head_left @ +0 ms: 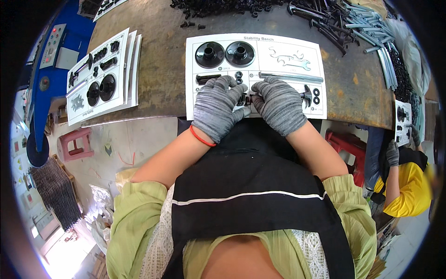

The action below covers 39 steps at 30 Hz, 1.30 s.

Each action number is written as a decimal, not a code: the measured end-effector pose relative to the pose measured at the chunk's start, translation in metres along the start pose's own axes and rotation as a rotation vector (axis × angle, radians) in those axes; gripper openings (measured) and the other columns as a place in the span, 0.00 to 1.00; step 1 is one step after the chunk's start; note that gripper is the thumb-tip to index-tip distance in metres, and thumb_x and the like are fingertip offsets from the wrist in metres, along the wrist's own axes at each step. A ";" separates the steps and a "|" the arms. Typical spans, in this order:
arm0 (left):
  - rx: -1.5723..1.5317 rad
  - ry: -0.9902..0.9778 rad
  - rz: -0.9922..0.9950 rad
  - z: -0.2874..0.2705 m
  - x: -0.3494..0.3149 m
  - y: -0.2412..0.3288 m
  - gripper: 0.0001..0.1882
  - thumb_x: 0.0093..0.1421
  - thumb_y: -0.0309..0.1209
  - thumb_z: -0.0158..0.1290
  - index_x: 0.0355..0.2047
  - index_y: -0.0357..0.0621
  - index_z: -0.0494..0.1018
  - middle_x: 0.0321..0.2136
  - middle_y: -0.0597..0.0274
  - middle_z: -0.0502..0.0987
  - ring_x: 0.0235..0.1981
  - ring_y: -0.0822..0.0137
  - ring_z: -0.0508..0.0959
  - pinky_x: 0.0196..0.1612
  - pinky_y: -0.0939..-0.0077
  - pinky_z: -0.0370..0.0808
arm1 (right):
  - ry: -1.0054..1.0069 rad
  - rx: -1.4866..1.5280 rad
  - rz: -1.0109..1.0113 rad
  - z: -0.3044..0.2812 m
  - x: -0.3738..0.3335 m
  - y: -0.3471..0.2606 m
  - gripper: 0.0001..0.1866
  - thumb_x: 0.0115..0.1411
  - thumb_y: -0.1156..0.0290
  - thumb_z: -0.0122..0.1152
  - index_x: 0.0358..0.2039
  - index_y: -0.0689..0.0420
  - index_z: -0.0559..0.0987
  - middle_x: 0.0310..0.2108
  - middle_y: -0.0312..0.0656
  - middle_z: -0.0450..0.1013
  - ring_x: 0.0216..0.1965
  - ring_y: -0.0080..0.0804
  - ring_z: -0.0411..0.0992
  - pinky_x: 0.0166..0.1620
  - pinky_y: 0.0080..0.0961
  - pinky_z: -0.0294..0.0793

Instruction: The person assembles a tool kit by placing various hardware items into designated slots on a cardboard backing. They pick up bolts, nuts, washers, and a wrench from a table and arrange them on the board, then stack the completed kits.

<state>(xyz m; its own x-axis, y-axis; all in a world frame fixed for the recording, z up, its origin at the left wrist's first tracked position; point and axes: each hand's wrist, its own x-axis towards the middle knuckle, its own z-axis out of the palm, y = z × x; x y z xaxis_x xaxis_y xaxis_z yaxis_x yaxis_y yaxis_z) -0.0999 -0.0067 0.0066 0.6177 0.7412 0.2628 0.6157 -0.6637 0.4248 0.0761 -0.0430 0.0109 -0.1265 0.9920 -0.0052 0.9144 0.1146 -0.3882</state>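
Note:
A white card [291, 43] of bench hardware lies in front of me at the table's near edge. It carries two black round flanges [209, 55], silver wrenches [292, 59], a silver rod [290, 77], black bolts [207, 79] and black rings [316, 96]. My left hand [216, 104], in a grey striped glove, rests on the card's lower left, thumb and fingers apart around small black bolts [244, 98]. Opposite it, my gloved right hand [280, 103] is closed, its fingertips pressed together by those bolts and below the rod. Whatever it pinches is hidden.
Similar cards [100, 76] are stacked at the table's left. Loose black hardware [223, 5] is heaped along the far side, with black hooked bolts [325, 25] and silver rods [367, 25] at far right. A person in yellow [409, 188] holds another card [403, 122] at right.

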 end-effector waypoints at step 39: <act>-1.623 -0.403 -1.370 0.017 -0.060 -0.014 0.20 0.62 0.46 0.50 0.41 0.41 0.69 0.33 0.57 0.78 0.24 0.75 0.77 0.16 0.92 0.69 | 0.125 -0.011 0.140 -0.040 0.075 0.197 0.16 0.59 0.68 0.53 0.47 0.57 0.74 0.47 0.47 0.71 0.50 0.42 0.68 0.55 0.29 0.64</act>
<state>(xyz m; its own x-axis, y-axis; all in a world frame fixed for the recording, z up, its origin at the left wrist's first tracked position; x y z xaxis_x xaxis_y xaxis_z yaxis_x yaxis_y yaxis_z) -0.1373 -0.0439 -0.0299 0.4465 0.3522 -0.8226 -0.0651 0.9296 0.3627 0.2622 0.0558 -0.0296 0.0502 0.9971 0.0566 0.9239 -0.0248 -0.3819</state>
